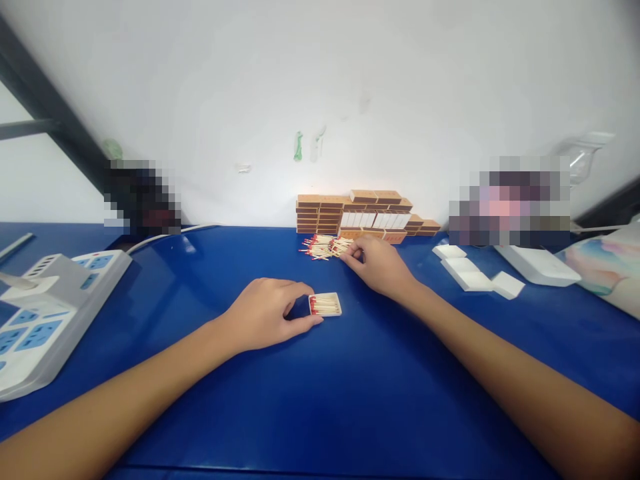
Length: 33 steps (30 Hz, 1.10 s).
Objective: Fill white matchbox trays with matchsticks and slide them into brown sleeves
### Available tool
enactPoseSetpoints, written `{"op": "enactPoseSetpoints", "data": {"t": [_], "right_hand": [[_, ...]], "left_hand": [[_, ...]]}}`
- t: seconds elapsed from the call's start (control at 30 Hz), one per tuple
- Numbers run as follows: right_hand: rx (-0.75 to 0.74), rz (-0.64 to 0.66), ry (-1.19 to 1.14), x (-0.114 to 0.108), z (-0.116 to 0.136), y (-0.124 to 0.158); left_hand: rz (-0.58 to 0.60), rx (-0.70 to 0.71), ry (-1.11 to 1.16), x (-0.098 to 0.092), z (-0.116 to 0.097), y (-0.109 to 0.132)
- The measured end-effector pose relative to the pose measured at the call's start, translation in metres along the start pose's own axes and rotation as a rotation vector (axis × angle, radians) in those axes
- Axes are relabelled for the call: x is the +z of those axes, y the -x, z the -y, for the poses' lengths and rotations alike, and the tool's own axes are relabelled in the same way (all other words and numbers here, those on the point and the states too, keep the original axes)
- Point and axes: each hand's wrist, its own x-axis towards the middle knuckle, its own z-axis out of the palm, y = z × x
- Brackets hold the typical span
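Note:
A small white matchbox tray (338, 301) lies on the blue table, partly filled with red-headed matches side by side. My left hand (267, 313) grips its left end, thumb at the near corner and fingers at the far one. Beyond it, a loose heap of red-tipped matches (320, 247) is spread in front of stacked boxes. At the heap's right end my right hand (377, 263) pinches some matches between thumb and fingers; how many is hidden.
Brown matchboxes (320, 213) are stacked against the white wall. Several empty white trays (465, 273) lie at right, beside a white object (543, 267). On the left stands a power strip (75, 320) with a plug in it and a cable (170, 235) along the wall.

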Motion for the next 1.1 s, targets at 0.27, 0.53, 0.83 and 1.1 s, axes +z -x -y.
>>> {"op": "enactPoseSetpoints", "data": {"t": [0.27,0.53,0.83,1.1], "right_hand": [[-0.12,0.09,0.028,-0.03,-0.007,0.018],[-0.296,0.336,-0.151,-0.044,0.027,0.041],[-0.284,0.404,-0.182,-0.036,0.036,0.048],[-0.312,0.414,-0.174,-0.034,0.046,0.055]], "left_hand": [[-0.017,-0.007,-0.002,0.0,0.001,-0.001],[-0.02,-0.006,-0.012,0.0,0.002,-0.001],[-0.004,-0.007,-0.011,0.0,0.001,-0.002],[0.007,-0.015,-0.015,-0.001,0.001,-0.001]]}}
